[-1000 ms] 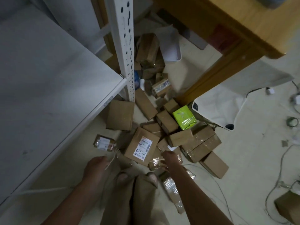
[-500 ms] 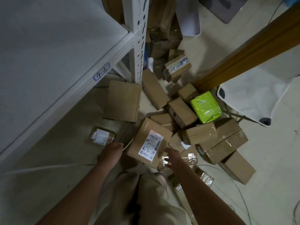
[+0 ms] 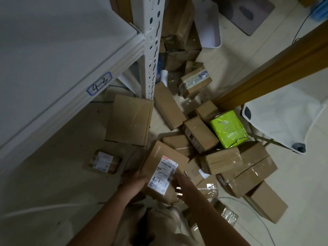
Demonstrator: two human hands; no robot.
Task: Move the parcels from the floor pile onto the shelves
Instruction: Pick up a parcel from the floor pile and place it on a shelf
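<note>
Labelled box [image 3: 159, 154] is sitting at the near edge of the floor pile [image 3: 200, 134]. The left hand [image 3: 135, 180] is gripping its left edge and the right hand [image 3: 181, 184] is gripping its right edge. A shelf [image 3: 53, 50] tagged 4-3 is standing up left.

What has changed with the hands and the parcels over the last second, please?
The left hand moved right from the floor and the right hand left the taped parcel; both now hold the labelled cardboard box by its sides. The green parcel and the rest of the pile stayed put.
</note>
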